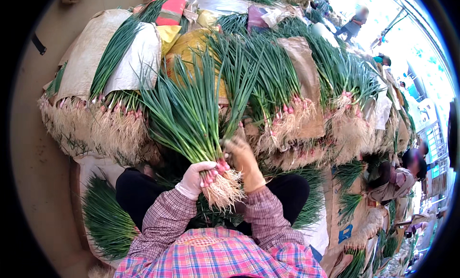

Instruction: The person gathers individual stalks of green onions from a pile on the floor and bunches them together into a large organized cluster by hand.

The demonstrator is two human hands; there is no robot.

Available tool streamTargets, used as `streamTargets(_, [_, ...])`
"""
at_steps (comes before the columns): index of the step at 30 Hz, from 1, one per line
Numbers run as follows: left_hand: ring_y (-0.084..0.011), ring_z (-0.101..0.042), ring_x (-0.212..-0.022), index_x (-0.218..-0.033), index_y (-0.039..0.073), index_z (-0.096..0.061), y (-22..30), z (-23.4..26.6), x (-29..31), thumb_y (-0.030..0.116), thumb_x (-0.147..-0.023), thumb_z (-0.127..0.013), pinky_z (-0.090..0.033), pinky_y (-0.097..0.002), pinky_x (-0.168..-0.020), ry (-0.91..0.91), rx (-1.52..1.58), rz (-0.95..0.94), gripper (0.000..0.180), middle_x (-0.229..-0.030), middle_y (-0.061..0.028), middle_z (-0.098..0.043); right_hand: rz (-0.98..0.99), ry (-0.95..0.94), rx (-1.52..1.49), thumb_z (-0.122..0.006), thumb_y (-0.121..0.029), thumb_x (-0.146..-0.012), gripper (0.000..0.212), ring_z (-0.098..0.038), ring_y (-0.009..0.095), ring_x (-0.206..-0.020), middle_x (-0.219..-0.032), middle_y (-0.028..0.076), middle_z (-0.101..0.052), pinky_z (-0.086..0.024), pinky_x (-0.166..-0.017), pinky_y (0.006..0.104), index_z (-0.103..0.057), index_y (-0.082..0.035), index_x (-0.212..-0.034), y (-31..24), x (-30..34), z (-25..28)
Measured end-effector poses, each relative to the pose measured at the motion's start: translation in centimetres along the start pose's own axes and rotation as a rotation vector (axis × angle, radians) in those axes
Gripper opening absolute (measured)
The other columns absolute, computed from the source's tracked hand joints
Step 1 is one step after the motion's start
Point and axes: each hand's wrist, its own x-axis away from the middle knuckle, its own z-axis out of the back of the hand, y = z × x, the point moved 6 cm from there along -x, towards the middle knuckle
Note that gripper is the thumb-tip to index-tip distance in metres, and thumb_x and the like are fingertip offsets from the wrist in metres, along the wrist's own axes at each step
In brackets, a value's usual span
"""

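Observation:
My left hand (197, 177), in a pale glove, is closed round the lower stems of a bunch of green onions (194, 117). Its long green leaves fan up and away from me; pinkish bulbs and whitish roots hang below my fingers. On the right side of the same bunch is my right hand (245, 164), in a tan glove. Motion smears its fingers, so whether they grip a stem cannot be made out. A few leaves lean off to the right just above that hand.
Ahead lies a long heap of green onions (273, 72) with roots toward me, partly under cloth sacks (302, 86). More onions (103, 218) lie left of my legs. A wall (43, 182) stands at the left. Other people sit at the right, one person (400, 182) nearest.

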Motion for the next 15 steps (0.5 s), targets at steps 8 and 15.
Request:
streamTargets(8, [-0.0006,-0.050,-0.055,-0.122,-0.005,-0.047,0.6,-0.1,0.4,0.009,-0.081,-0.048,-0.043,-0.0098,-0.048,-0.035,-0.054,-0.044,0.043,-0.097,-0.0157,-0.062,0.187,0.103,-0.157,-0.057,-0.009,-0.088,0.009,-0.048,0.005,-0.055,-0.083,0.006,-0.065,-0.043,-0.050,0.0175,-0.058,-0.002,-0.094,-0.1,-0.9,-0.7])
streamTargets(15, [-0.0033,-0.055,-0.057,-0.117,-0.008,-0.049,0.6,-1.0,0.7,0.007,-0.076,-0.049,-0.044,-0.0114,-0.046,-0.093,0.081,-0.064,0.043,-0.096,-0.0169,-0.061,0.180,0.269,-0.645,-0.049,-0.013,-0.092,0.012,-0.041,0.005,-0.048,-0.069,0.000,-0.055,-0.038,-0.043,0.0169,-0.053,-0.003,-0.087,-2.0,-2.2,2.2])
